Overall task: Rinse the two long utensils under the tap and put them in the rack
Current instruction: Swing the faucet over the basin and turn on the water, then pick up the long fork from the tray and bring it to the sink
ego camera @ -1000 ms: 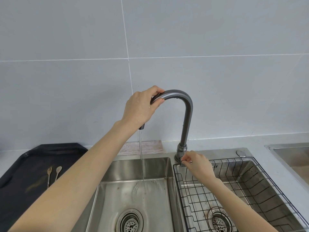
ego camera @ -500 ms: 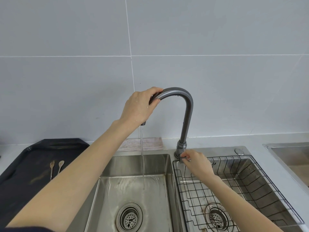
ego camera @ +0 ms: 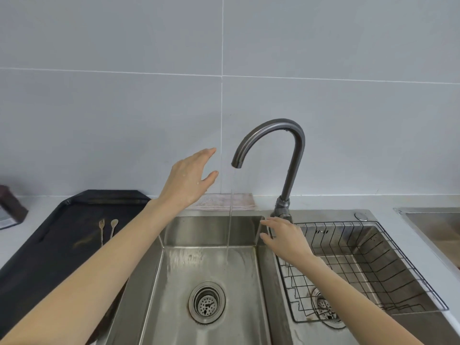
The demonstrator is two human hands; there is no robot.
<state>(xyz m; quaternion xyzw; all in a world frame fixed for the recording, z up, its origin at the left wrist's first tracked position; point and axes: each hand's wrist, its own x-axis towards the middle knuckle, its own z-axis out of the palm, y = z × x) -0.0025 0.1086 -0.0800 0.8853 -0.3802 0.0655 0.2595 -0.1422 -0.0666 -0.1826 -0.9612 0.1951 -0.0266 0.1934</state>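
Head view: left hand point(ego camera: 190, 179), fingers spread and empty, hangs just left of the tap point(ego camera: 278, 150) spout; right hand point(ego camera: 283, 239), fingers apart and empty, sits by the tap base, probably because water is set running for rinsing. Fork point(ego camera: 101, 229) and spoon point(ego camera: 113, 227) lie side by side on the black tray point(ego camera: 49, 257), well left of the sink point(ego camera: 211, 277); the rack point(ego camera: 368, 265) holds no utensils.

Even, soft, shadowless light; faint glare on the tap point(ego camera: 293, 135) at 12 o'clock. Wide-angle bending at 3 and 9. Both hands slightly blurred, perhaps from motion.
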